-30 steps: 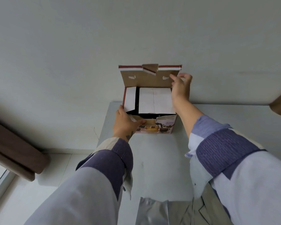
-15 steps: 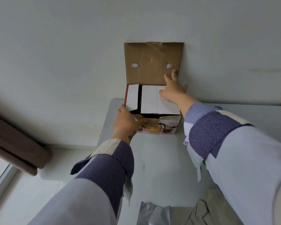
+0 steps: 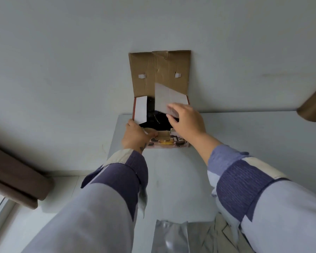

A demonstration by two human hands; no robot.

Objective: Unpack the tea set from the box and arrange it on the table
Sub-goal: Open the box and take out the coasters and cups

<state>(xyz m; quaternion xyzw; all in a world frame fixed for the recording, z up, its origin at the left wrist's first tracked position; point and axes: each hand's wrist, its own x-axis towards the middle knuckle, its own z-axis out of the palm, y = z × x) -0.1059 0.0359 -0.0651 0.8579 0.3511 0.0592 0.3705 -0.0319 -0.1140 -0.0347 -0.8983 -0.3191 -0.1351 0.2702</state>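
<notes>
Box: the box [image 3: 167, 143] is sitting at the far edge of the table [image 3: 244, 136], at about 12 o'clock from the person, right against the wall [image 3: 80, 52]
Lid: the brown lid [image 3: 161, 72] is standing open and leaning back flat on the wall, with two small white tabs showing on its inner face
Left hand: the left hand [image 3: 136, 135] is gripping the near left corner of the box, thumb lying across the front rim, fingers curling around the 9 o'clock side
Right hand: the right hand [image 3: 187, 120] is pinching the white sheet [image 3: 167, 98] at its near edge and holding it tilted up, toward 1 o'clock of the opening
Second sheet: a narrower white strip [image 3: 141, 109] is lying along the 9 o'clock side of the opening
Inside: the inside is showing dark and glossy; something black seems to be lying there, but it is too dim to tell what
Sleeves: both arms are wearing pale blue sleeves with dark purple patches
Near edge: a silver bag [image 3: 171, 236] is lying at 6 o'clock, with folded beige paper [image 3: 219, 238] just beside it at 5 o'clock
Surroundings: a brown curtain [image 3: 13, 179] is hanging at 8 o'clock and a brown roll [image 3: 314, 105] is sticking in at 3 o'clock
</notes>
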